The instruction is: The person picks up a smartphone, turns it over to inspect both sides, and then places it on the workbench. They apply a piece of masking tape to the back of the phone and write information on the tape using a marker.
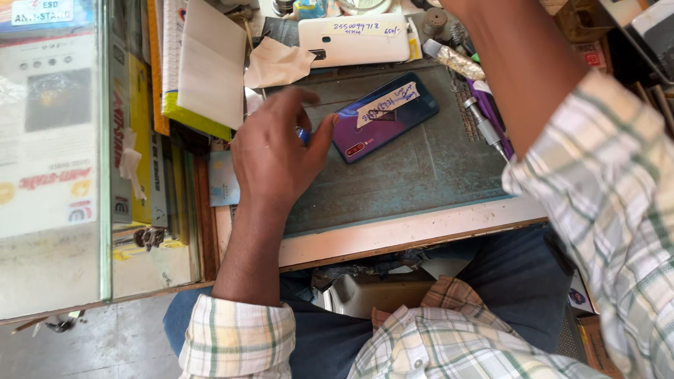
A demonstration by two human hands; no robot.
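the left hand [270,158] hovers over the left part of the work mat [421,175], back of the hand toward the camera, fingers loosely curled. thumb and fingertips pinch a small blue object [302,135]; what the object is cannot be told, as the hand hides most of it. the thumb tip lies just beside the lower end of a phone [385,116].

the phone lies face down on the mat, tilted, its back purple to blue, with a paper label [387,104] taped across the upper half. a second phone [353,40], white, lies flat beyond the mat's far edge, with handwriting on its back. a crumpled tissue [277,64] sits just left of the white phone.

the right arm reaches forward across the right side of the mat; the right hand is out of view past the top edge. a screwdriver [484,126] and other tools lie along the mat's right edge, under that arm. a glass cabinet [84,154] stands left of the bench
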